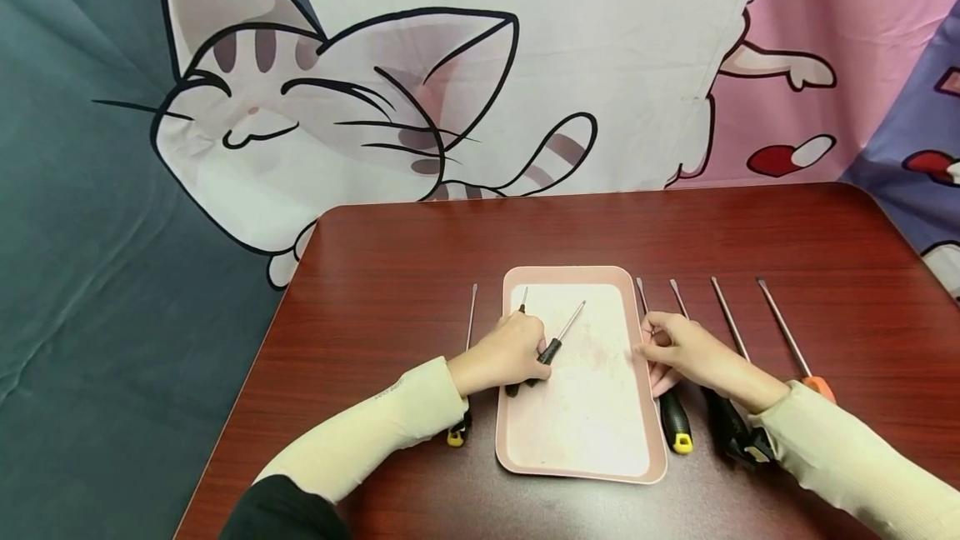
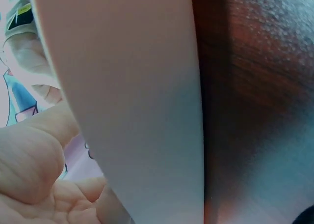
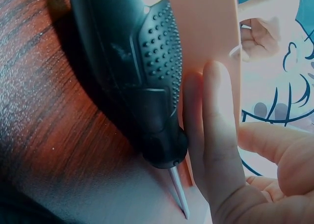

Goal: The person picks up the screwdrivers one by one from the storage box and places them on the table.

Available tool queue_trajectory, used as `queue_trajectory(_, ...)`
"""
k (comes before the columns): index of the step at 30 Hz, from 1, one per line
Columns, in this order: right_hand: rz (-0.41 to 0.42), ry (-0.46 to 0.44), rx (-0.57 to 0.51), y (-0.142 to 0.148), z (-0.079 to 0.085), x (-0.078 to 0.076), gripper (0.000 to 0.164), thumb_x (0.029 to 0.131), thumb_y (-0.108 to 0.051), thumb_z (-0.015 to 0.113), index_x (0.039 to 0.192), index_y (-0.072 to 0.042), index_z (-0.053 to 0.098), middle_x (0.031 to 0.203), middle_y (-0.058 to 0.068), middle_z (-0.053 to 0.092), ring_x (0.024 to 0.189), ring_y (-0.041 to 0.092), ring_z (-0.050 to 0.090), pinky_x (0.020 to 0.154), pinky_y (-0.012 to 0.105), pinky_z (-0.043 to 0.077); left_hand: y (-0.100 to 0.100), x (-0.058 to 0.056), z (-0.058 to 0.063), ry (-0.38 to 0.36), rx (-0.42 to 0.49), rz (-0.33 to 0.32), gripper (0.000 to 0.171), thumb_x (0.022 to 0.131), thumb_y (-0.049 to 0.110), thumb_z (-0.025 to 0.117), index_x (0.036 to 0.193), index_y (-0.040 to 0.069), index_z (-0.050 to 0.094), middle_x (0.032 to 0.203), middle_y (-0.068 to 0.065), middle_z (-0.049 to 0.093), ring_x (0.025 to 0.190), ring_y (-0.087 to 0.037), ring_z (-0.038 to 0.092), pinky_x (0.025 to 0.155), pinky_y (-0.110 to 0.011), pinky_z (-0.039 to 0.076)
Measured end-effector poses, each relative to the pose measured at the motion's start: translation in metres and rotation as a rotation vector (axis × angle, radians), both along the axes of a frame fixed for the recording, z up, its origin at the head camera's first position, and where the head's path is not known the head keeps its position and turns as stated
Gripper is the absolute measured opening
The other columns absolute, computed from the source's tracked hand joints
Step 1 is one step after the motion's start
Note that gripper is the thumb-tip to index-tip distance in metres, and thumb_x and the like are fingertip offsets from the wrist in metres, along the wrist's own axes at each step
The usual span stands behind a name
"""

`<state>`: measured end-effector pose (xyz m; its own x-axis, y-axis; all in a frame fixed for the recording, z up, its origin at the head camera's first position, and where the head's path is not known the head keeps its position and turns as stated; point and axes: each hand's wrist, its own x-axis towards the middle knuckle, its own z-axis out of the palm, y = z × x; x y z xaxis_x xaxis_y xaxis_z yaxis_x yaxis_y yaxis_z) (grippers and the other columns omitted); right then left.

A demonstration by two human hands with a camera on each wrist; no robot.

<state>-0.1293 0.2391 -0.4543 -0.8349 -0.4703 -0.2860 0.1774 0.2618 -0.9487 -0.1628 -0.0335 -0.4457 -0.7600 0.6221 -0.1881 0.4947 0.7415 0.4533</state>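
Note:
A shallow pink tray (image 1: 575, 473) with a white inside lies on the table. Over its left side, my left hand (image 1: 512, 350) pinches the black handle of a small screwdriver (image 1: 553, 349) between thumb and fingers. A second small screwdriver (image 1: 512, 390) lies in the tray, mostly hidden under that hand. At the tray's right wall, my right hand (image 1: 678, 347) grips the edge, thumb at the rim and fingers (image 3: 219, 111) along the outside. Close beside these fingers lies a black screwdriver with a studded grip (image 3: 159, 52) and yellow end. The left wrist view shows the tray wall (image 2: 132, 86), not the held screwdriver.
Left of the tray a yellow-ended screwdriver (image 1: 457, 433) lies partly under my left forearm. To the right, black-handled screwdrivers (image 1: 722, 419) and an orange-handled screwdriver (image 1: 819, 388) lie in a row, partly covered by my right arm. A printed cloth (image 1: 637, 65) hangs behind the table (image 1: 405, 248).

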Motion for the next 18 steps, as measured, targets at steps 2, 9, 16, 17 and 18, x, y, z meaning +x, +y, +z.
queue_trajectory(2,0.0,-0.002,-0.009,0.0,0.0,0.0,0.014,0.098,0.007,0.053,0.093,0.008,0.04,0.071,0.017,0.06,0.058,0.033,0.069,0.054,0.05,0.061,0.0,-0.001,0.001,0.014,0.003,-0.004,0.025,0.073,0.017,0.082,0.059,0.013,0.061,0.049,0.011,0.047,0.054,-0.007,0.051,0.06,-0.019,0.045)
queue_trajectory(9,0.003,0.004,0.008,0.0,0.0,-0.001,0.013,0.098,0.007,0.052,0.093,0.008,0.04,0.072,0.017,0.061,0.058,0.031,0.069,0.055,0.048,0.061,-0.005,-0.004,0.011,-0.023,0.058,0.067,0.017,0.074,0.022,0.083,0.068,0.015,0.069,0.049,0.014,0.054,0.057,-0.004,0.054,0.067,-0.027,0.048)
queue_trajectory(16,0.001,0.014,0.012,0.0,0.0,0.0,0.015,0.098,0.006,0.054,0.092,0.007,0.04,0.071,0.017,0.061,0.057,0.028,0.069,0.054,0.048,0.061,-0.017,-0.005,0.025,-0.078,0.149,0.147,0.018,0.076,0.023,0.084,0.08,0.012,0.07,0.064,0.012,0.062,0.061,-0.003,0.059,0.065,-0.023,0.053)
queue_trajectory(17,-0.001,0.011,0.01,0.0,0.0,0.001,0.014,0.098,0.006,0.054,0.092,0.007,0.041,0.071,0.017,0.061,0.057,0.028,0.069,0.054,0.048,0.061,-0.02,-0.005,0.026,-0.08,0.161,0.152,0.018,0.076,0.022,0.084,0.081,0.012,0.071,0.065,0.012,0.063,0.062,-0.003,0.059,0.065,-0.022,0.053)
queue_trajectory(18,0.0,0.012,0.009,0.0,-0.001,0.001,0.014,0.098,0.006,0.054,0.092,0.007,0.041,0.071,0.017,0.061,0.057,0.028,0.069,0.054,0.048,0.061,-0.023,-0.004,0.028,-0.081,0.173,0.159,0.018,0.076,0.022,0.084,0.081,0.011,0.07,0.066,0.012,0.064,0.063,-0.003,0.06,0.065,-0.022,0.053)
